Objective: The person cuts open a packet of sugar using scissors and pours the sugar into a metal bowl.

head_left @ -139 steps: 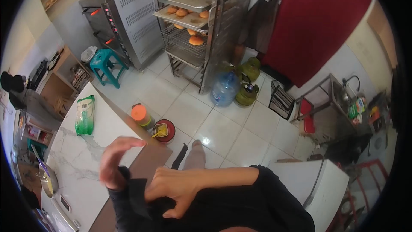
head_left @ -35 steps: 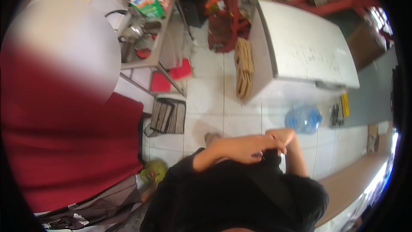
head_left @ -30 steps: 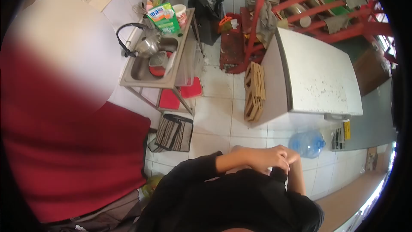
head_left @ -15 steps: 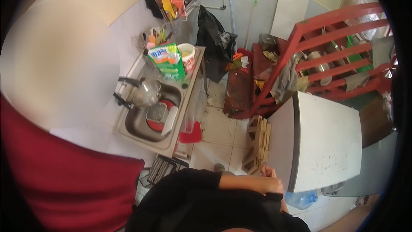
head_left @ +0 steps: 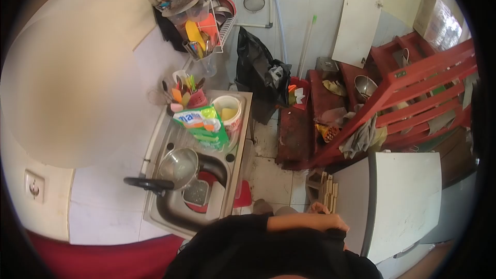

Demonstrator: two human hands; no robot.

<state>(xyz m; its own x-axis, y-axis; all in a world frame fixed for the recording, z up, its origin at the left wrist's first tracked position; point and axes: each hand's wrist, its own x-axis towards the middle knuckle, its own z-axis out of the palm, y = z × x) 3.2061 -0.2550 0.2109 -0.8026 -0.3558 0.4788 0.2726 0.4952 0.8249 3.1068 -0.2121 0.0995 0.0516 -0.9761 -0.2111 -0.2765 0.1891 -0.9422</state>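
My left hand (head_left: 336, 222) reaches across from the left with its bare forearm and is bent over the black cuff of my right sleeve (head_left: 338, 234). Just beyond it, the loosely curled fingers of my right hand (head_left: 319, 207) show, with nothing visible in them. The rest of that hand is hidden behind my left wrist. Both hands are low in the view, beside the white cabinet (head_left: 405, 201). Ahead to the left is a steel sink (head_left: 170, 214) with a metal bowl (head_left: 179, 167), a red basin and a grey container (head_left: 196, 193) in it.
A black faucet (head_left: 150, 183) juts over the sink. Behind stand a green detergent pouch (head_left: 204, 128), a white tub (head_left: 227, 111) and a dish rack (head_left: 225, 31). A black bag (head_left: 258, 72), red steps (head_left: 294, 134) and a red railing (head_left: 429, 93) lie beyond.
The view has swung from the oven and rack to the sink, now nearer. Earlier my right hand was at my left sleeve; now my left hand is at my right cuff.
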